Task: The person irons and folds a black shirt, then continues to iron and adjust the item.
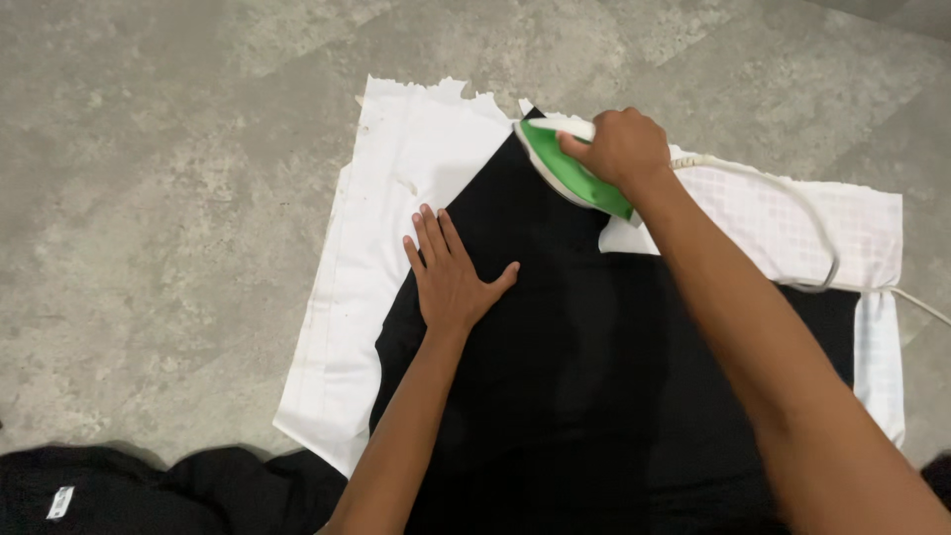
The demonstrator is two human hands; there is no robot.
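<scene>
Head view: right hand (619, 147) closed in a full grip around the handle of the green and white iron (573, 173), fingers wrapped tight. Iron resting on the far tip of the black garment (555, 337), nose aimed toward the upper left. Left hand (451, 277) pressed flat on the same garment just left of the iron, fingers spread wide, thumb angled out, gripping nothing. Garment spread over a white sheet (396, 178) laid on the grey concrete floor (149, 198); sheet edge ragged at the top. White cord (792, 203) looping from the iron's heel across the sheet and off to the right.

For good results: keep the flat hand near enough to tension the cloth, yet apart from the hot plate. Glide along the fabric, never parked in one spot. Hold the cord clear of the plate's path. Smooth creases outward before each pass.

More dark cloth (149, 490) bunched at the lower left, bearing a small white tag.
</scene>
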